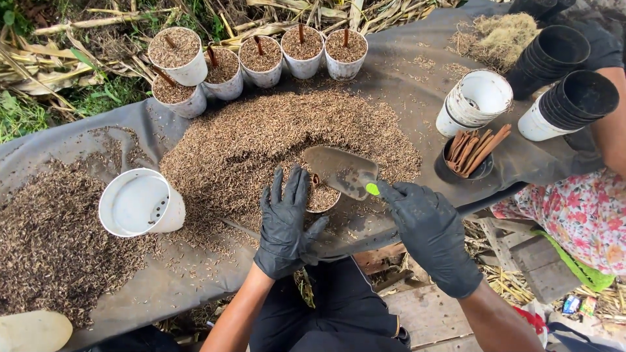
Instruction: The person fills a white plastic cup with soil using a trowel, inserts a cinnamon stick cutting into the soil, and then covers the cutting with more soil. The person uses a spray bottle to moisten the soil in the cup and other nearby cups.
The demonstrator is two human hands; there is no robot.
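Nearest to the camera, both of the person's forearms are reaching forward in black gloves over a dark sheet (404,72) that is covering the work surface. The left hand (285,225) is lying with fingers spread and unclenched, pressing flat against the near side of a small white pot (323,197) that is sitting filled with brown husk, half hidden behind the fingers. The right hand (427,228) is closing around the green handle of a metal trowel (340,171), and the blade is hovering just above that pot, pointing left.

Beyond the pot, a broad heap of husk (261,140) is spreading across the middle of the sheet, and a second, darker heap (52,241) is lying at the left. Between them an empty white pot (140,203) is lying tipped on its side, its mouth facing the camera. To the right, a dark bowl of cinnamon-coloured sticks (471,154) is sitting beside stacks of nested white and black pots (479,101).

Farther off, a row of filled pots (261,58), each with a brown stick standing in it, is lining the sheet's far edge. Behind them dry stalks and grass (59,65) are covering the ground. At the right edge another person in a floral garment (580,215) is sitting close by.
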